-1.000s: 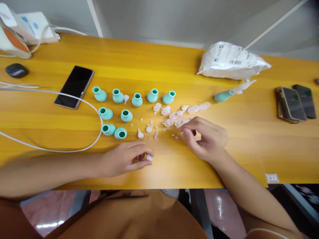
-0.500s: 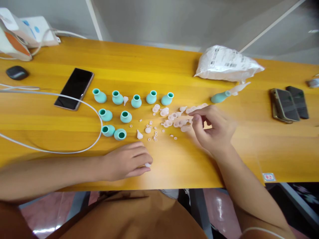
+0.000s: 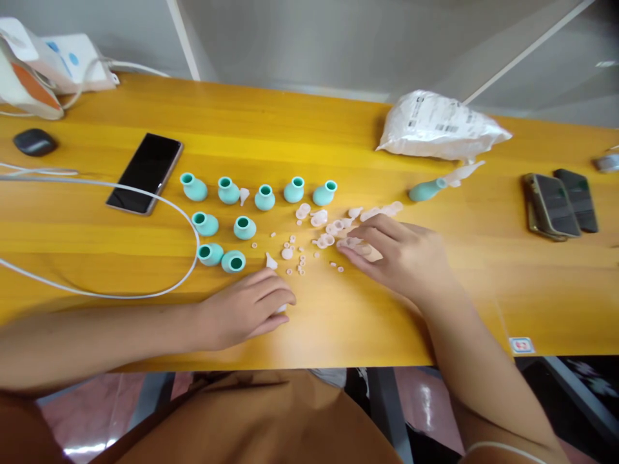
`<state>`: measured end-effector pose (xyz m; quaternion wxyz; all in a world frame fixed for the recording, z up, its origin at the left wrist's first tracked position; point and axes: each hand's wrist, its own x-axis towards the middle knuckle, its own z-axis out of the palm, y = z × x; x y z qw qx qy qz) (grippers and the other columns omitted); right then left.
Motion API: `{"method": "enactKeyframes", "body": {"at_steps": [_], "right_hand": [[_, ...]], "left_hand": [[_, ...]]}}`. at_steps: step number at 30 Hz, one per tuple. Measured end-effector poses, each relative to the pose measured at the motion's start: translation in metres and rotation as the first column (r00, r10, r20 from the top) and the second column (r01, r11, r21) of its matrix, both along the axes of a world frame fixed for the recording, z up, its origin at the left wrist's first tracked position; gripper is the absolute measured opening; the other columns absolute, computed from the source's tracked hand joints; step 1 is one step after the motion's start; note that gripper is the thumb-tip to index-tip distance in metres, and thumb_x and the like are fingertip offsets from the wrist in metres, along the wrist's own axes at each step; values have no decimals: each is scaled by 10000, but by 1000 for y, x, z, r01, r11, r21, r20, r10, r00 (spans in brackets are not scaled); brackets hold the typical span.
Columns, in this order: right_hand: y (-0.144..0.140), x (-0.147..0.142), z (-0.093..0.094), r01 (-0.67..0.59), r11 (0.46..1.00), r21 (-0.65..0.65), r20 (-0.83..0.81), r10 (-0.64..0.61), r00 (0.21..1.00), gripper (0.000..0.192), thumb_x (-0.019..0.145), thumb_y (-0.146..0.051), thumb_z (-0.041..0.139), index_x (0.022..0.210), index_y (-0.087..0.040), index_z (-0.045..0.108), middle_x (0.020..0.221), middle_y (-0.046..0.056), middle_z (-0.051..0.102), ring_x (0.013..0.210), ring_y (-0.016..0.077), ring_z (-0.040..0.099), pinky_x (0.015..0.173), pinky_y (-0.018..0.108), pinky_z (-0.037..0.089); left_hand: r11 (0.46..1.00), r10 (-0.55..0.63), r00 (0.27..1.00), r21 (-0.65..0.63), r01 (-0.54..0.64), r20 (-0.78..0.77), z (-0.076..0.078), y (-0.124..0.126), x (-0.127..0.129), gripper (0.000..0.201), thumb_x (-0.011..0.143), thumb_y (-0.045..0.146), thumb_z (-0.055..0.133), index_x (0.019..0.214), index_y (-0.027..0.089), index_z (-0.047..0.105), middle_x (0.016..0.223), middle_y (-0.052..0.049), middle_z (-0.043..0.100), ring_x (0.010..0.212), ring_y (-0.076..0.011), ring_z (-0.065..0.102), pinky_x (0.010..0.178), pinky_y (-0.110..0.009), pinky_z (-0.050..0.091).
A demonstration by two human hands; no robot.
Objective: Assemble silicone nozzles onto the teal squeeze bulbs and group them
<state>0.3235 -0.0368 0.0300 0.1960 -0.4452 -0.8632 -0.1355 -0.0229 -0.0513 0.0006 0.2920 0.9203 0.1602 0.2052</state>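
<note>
My left hand (image 3: 247, 308) rests on the yellow table (image 3: 309, 129) near the front edge, its fingers closed around a small white piece that barely shows. My right hand (image 3: 399, 254) lies flat, fingers apart, with its fingertips on the pile of small translucent pink caps (image 3: 333, 222). Tiny pink rings (image 3: 294, 254) are scattered between the two hands. Several teal rubber bulbs (image 3: 244, 227) stand in rows behind my left hand. A white cone tip (image 3: 271, 260) lies just beyond my left fingers.
A black phone (image 3: 145, 171) and a white cable loop (image 3: 97, 193) lie at the left. A white plastic bag (image 3: 438, 125) sits at the back right, with one assembled teal bulb (image 3: 425, 189) before it. Two phones (image 3: 561, 203) lie far right. A dark mouse (image 3: 33, 142) is far left.
My right hand lifted from the table with pinched fingers, then came back down and now lies flat on the pink caps. My left hand stayed in place.
</note>
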Motion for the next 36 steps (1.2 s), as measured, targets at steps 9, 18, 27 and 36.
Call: {"method": "enactKeyframes", "body": {"at_steps": [9,18,27,36], "right_hand": [[-10,-12,10,-213,976,-48,-382,180,907,191,996,-279,886,1058,-215,717,883,40,774,687,159,664,601,307,517],[-38,-62,-4,-759,480,-439,-813,148,564,201,1023,-321,869,1086,-159,769,851,11,749,634,79,623,605,202,514],[-36,-62,-8,-735,532,-421,-765,227,603,282,1065,-406,815,1192,-174,718,910,5,777,657,83,646,630,212,538],[-19,-24,17,-130,988,-87,72,136,988,94,1115,-257,722,1110,-168,754,997,97,794,893,252,684,777,408,494]], "left_hand": [[999,18,993,-31,-14,118,3,-2,-1,251,1121,231,690,1346,153,612,1228,-148,765,1160,-268,713,1095,-435,616],[995,-95,979,58,86,182,14,2,-1,315,1152,269,677,1466,251,688,1092,-64,792,935,-188,732,854,-289,637],[993,-85,977,101,66,193,14,2,0,203,1139,230,701,1335,238,753,1063,-34,838,981,-198,741,883,-299,619],[996,-27,950,-77,53,310,9,0,-1,212,1122,186,724,1325,174,661,1113,-88,835,982,-193,736,911,-323,651]]}}
